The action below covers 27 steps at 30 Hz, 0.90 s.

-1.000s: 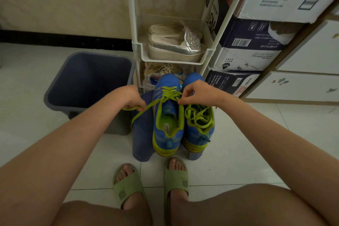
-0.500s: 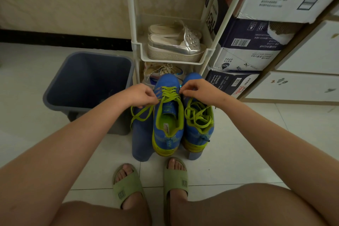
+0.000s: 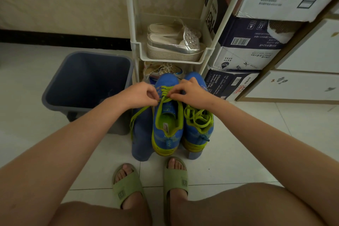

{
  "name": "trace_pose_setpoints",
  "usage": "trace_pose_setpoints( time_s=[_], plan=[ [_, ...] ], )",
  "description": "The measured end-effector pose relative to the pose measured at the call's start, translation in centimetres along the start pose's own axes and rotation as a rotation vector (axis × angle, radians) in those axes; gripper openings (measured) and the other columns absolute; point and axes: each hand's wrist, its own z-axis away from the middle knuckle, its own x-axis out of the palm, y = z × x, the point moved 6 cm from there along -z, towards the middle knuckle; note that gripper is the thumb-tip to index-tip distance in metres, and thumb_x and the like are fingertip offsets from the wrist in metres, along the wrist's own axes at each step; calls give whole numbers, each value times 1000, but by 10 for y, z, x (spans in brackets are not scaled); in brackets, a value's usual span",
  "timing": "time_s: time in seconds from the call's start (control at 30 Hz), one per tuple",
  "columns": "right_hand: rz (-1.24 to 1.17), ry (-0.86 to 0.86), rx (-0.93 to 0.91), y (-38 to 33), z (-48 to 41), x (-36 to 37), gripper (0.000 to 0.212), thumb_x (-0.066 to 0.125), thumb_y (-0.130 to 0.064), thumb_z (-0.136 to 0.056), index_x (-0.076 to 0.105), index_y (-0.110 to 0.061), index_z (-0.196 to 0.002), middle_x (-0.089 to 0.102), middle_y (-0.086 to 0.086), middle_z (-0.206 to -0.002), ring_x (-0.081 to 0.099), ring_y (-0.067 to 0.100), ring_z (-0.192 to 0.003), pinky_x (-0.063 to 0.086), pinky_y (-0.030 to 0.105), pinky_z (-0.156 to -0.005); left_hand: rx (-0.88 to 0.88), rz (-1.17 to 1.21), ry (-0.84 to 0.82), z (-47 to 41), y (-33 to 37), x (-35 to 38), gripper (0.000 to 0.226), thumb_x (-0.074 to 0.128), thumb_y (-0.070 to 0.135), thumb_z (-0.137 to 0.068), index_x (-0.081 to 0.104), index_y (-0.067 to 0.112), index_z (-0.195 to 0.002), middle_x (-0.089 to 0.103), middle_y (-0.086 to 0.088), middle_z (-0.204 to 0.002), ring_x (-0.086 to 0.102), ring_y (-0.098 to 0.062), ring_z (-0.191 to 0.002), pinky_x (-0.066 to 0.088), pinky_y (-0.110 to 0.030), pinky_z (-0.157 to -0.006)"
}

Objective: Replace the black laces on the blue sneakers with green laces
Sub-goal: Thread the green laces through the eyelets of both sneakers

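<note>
Lacing step in hand: left hand (image 3: 140, 95) and right hand (image 3: 191, 93), fingers curled, each pinch the flat lime-green lace (image 3: 166, 99) over the blue mesh sneaker (image 3: 167, 134) directly beneath the fingertips; next move likely requires drawing both ends snug and crossing higher.

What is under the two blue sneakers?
A low blue stool on the tiled floor; its left side and a right front corner show. The sneakers cover its top, so the seat and anything lying on it cannot be seen.
</note>
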Motion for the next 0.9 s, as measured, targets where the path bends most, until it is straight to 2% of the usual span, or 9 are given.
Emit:
trace_pose_setpoints(
  time_s=[0.13,0.37,0.43,0.47,0.57,0.67,0.73,0.8,0.9],
  plan=[
    [52,21,29,-1,-2,4,25,55,-36,-94,67,-24,-112,46,1,-98,33,24,-106,22,28,-90,14,-18,1,-3,-2,4,15,69,17,-82,64,22,-96,67,-1,-94,65,-16,-91,52,-40,-89],
    [23,22,41,-10,-3,7,25,57,-39,-92,68,-22,-107,35,-13,-79,28,14,-92,22,28,-91,7,27,-20,-2,-2,1,10,66,19,-87,70,15,-95,66,6,-88,62,-11,-93,47,-27,-82],
    [48,20,53,-13,-4,9,26,56,-37,-93,69,-20,-107,44,-9,-84,29,15,-94,22,29,-94,-70,74,-82,-2,-7,3,8,62,21,-91,68,16,-90,66,6,-86,61,-13,-92,50,-31,-82],
    [59,19,69,-13,-5,11,25,56,-37,-93,70,-21,-105,49,-3,-94,31,18,-98,22,31,-96,-132,111,-122,-2,-10,6,12,58,21,-93,66,16,-86,65,4,-84,61,-14,-89,50,-33,-83],
    [99,10,136,-9,-12,18,22,53,-38,-93,71,-26,-87,51,8,-115,32,29,-108,25,36,-92,-385,365,-218,1,-16,20,22,47,17,-98,58,13,-80,58,1,-73,57,-13,-74,48,-29,-74],
    [181,-27,202,-7,-16,24,33,45,-36,-95,71,-16,-97,43,10,-120,30,30,-114,24,38,-97,-584,608,-245,5,-20,32,22,41,14,-95,53,11,-76,51,-2,-66,51,-16,-67,43,-27,-65],
    [206,-18,179,-11,-16,25,33,44,-34,-96,68,-13,-101,42,11,-120,30,31,-115,24,38,-99,-645,622,-223,5,-20,34,22,39,15,-92,50,13,-73,48,-1,-63,48,-15,-61,40,-26,-60],
    [170,59,147,-12,-15,20,27,46,-31,-96,66,-14,-103,45,10,-116,33,31,-113,26,36,-97,-649,530,-200,5,-19,34,24,39,18,-92,47,15,-70,47,1,-61,45,-13,-58,38,-24,-59],
    [5,170,141,-6,-13,8,22,50,-27,-96,64,-13,-105,50,5,-105,35,26,-107,29,34,-97,-623,420,-162,1,-18,35,30,41,27,-97,49,15,-71,51,0,-66,48,-14,-62,41,-25,-65]
  ],
)
